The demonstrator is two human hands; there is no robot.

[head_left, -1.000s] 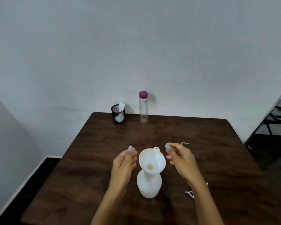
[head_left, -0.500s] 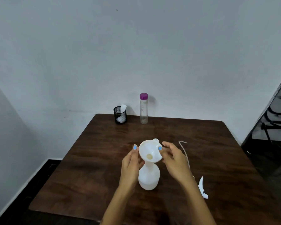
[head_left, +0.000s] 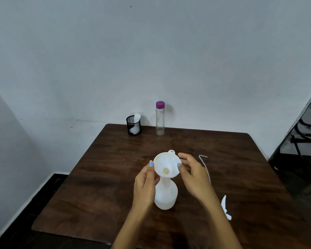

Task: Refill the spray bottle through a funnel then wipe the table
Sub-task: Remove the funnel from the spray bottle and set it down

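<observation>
Spray bottle (head_left: 166,194), white and translucent, is seen standing upright near the middle of the dark wooden worktop (head_left: 241,177), with its spray head removed. A white funnel (head_left: 167,165) is seated in the bottle's neck, its bowl tilted slightly toward the camera and its small hanging tab pointing away. The funnel's rim is touched on one side by the thumb of the left hand (head_left: 145,184), whose fingers (head_left: 151,164) are loosely curved behind the neck of the bottle. On the other side the rim is pinched lightly by the right hand (head_left: 194,175), thumb at the near edge and the other fingers (head_left: 184,156) curved above the far edge.

To the right of the bottle, the detached spray head (head_left: 225,207) is laid on the worktop, partly hidden by the right forearm, with its thin dip tube (head_left: 205,166) stretched away toward the far side. At the far edge, against the wall, a clear bottle with a purple cap (head_left: 160,118) is stood upright, and just beside it a black mesh cup (head_left: 133,125) is placed, with something white held inside.
</observation>
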